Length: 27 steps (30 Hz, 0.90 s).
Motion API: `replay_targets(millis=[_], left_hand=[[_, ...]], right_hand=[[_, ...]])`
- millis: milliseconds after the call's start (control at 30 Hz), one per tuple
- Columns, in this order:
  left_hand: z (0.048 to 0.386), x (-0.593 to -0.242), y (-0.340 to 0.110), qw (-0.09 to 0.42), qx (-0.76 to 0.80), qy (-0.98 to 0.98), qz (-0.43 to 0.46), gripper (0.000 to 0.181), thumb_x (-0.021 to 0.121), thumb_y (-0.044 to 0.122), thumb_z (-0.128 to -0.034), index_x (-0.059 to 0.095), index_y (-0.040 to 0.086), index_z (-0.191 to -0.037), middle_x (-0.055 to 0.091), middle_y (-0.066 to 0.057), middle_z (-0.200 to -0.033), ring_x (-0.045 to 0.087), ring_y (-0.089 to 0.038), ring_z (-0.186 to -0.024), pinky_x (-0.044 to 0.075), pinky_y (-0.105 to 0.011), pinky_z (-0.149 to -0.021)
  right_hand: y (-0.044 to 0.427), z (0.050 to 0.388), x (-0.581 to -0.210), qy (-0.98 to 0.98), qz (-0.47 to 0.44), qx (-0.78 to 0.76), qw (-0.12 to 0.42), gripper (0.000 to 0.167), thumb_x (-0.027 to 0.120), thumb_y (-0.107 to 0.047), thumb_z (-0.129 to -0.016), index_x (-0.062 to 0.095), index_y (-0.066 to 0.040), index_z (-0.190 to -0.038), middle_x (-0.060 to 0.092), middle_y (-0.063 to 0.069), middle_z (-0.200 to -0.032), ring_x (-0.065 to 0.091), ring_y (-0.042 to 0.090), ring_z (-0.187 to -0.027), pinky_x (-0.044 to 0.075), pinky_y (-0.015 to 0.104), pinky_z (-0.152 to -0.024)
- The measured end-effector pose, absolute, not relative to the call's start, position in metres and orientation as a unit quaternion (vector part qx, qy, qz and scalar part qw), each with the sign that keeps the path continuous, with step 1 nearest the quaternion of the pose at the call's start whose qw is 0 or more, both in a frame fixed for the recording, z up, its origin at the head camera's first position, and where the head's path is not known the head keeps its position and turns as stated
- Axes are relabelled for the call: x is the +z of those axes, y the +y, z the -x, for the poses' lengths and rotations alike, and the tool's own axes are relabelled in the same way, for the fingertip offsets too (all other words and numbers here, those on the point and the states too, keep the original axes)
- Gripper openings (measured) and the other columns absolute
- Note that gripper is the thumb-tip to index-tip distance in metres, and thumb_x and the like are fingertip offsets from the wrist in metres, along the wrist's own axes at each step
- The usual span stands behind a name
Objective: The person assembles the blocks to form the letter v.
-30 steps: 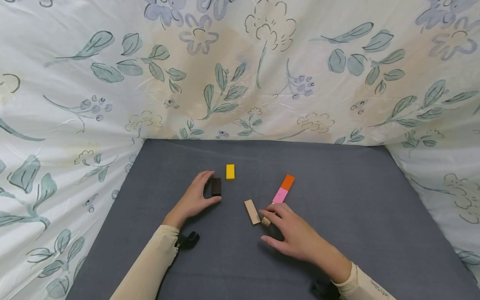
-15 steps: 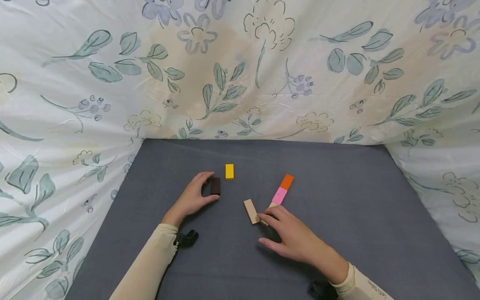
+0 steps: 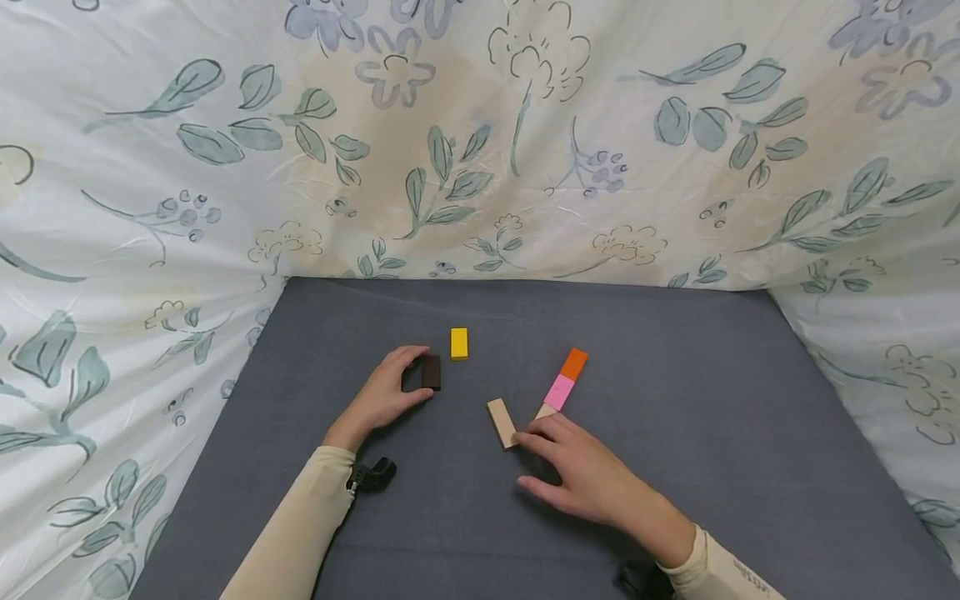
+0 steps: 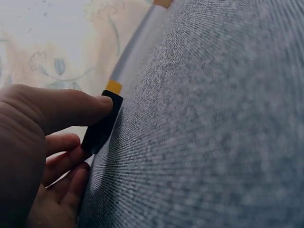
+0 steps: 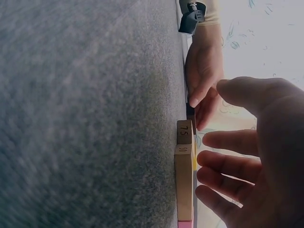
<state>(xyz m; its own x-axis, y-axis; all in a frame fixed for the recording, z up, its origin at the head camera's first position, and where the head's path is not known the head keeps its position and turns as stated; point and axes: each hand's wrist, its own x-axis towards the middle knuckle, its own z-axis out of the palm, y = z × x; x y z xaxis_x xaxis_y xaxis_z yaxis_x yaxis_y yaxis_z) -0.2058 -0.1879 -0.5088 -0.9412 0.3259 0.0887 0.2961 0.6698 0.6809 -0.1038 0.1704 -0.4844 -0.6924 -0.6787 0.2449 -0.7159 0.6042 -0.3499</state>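
Note:
On the grey table, my left hand (image 3: 378,398) pinches a dark brown block (image 3: 431,372) by its ends, thumb at the near end and fingers at the far one. The left wrist view shows the thumb on this dark block (image 4: 103,124). My right hand (image 3: 588,475) hovers with loosely extended fingers over a plain wooden block (image 3: 546,411), mostly hidden beneath it. This block lies in line with a pink block (image 3: 559,392) and an orange block (image 3: 573,364). Another plain wooden block (image 3: 501,423) slants towards it, its near end by my right fingertips.
Beyond the dark block lies a yellow block (image 3: 459,344). The numbers 75 and 50 are printed on the wooden blocks' ends in the right wrist view. A flowered curtain (image 3: 480,208) hangs around the back and sides of the table (image 3: 712,400).
My left thumb has drawn in against the dark block's near end. My right hand has shifted slightly left, its fingertips now covering the near end of the wooden block below. The blocks look unmoved.

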Motion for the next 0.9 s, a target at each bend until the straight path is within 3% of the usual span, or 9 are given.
replay_targets(millis=[300, 567, 900], left_hand=[[0.207, -0.5095, -0.1885, 0.022, 0.369, 0.914, -0.168, 0.069, 0.084, 0.018, -0.0975, 0.053, 0.007, -0.158, 0.051, -0.017, -0.159, 0.046, -0.039, -0.147, 0.037, -0.06, -0.12], [0.2067, -0.5101, -0.1872, 0.015, 0.362, 0.916, -0.17, 0.068, 0.084, 0.016, -0.0972, 0.055, 0.006, -0.157, 0.053, -0.017, -0.157, 0.048, -0.039, -0.145, 0.038, -0.06, -0.119], [0.208, -0.5088, -0.1876, 0.022, 0.376, 0.913, -0.158, 0.063, 0.087, 0.017, -0.095, 0.061, 0.009, -0.151, 0.056, -0.015, -0.154, 0.049, -0.038, -0.144, 0.038, -0.06, -0.119]], right_hand=[[0.1693, 0.1043, -0.4848, -0.894, -0.395, 0.205, 0.044, 0.051, 0.083, -0.044, -0.097, 0.075, -0.015, -0.137, 0.064, -0.006, -0.127, 0.059, 0.012, -0.119, 0.055, 0.038, -0.1], [0.1691, 0.104, -0.4856, -0.894, -0.4, 0.194, 0.05, 0.045, 0.083, -0.043, -0.096, 0.078, -0.013, -0.13, 0.062, -0.005, -0.12, 0.058, 0.011, -0.113, 0.057, 0.036, -0.092], [0.1684, 0.1026, -0.4809, -0.901, -0.391, 0.186, 0.022, 0.047, 0.082, -0.044, -0.097, 0.078, -0.014, -0.133, 0.062, -0.006, -0.123, 0.056, 0.01, -0.117, 0.058, 0.036, -0.093]])
